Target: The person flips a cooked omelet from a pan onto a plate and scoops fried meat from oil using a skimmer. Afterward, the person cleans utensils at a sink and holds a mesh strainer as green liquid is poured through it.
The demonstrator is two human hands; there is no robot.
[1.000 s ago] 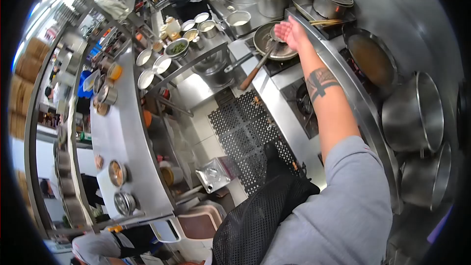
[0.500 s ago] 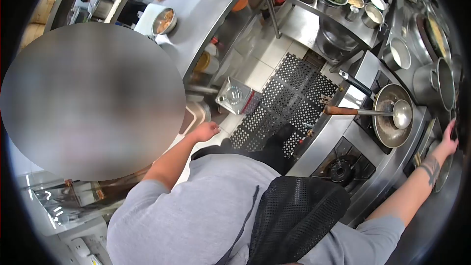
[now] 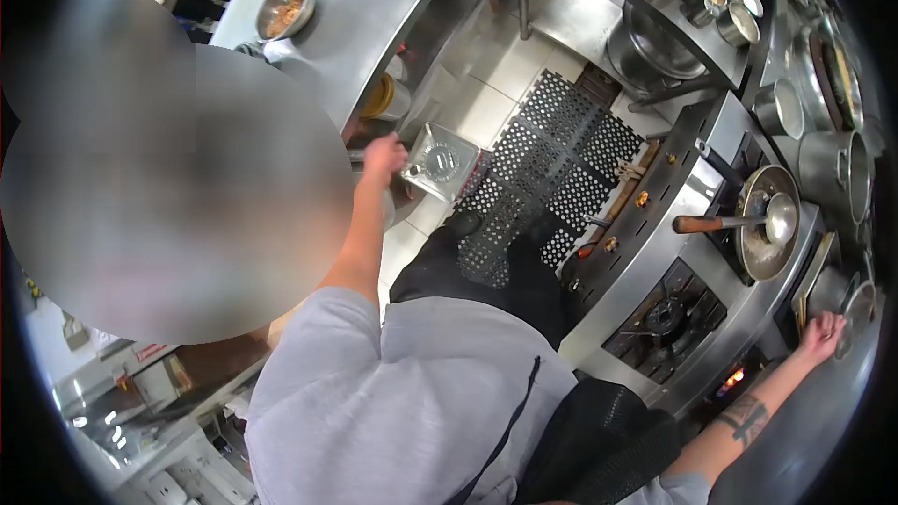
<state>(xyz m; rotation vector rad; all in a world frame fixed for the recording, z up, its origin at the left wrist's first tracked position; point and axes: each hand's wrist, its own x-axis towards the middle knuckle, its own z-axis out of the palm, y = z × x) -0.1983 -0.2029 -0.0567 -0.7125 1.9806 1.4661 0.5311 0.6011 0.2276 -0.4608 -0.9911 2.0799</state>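
The right hand has its fingers bent; whether it grips anything cannot be determined. A round grey metal pot is located just beyond this hand; contact cannot be confirmed. The left hand is loosely curled; its grip cannot be determined. A silver rectangular metal tin is located just right of the left hand. A black iron burner is positioned left of the right hand. Beyond the right hand, a round metal wok holds the bowl of a wooden-handled steel ladle. Beyond the left hand, leftward, a round steel bowl contains orange pieces.
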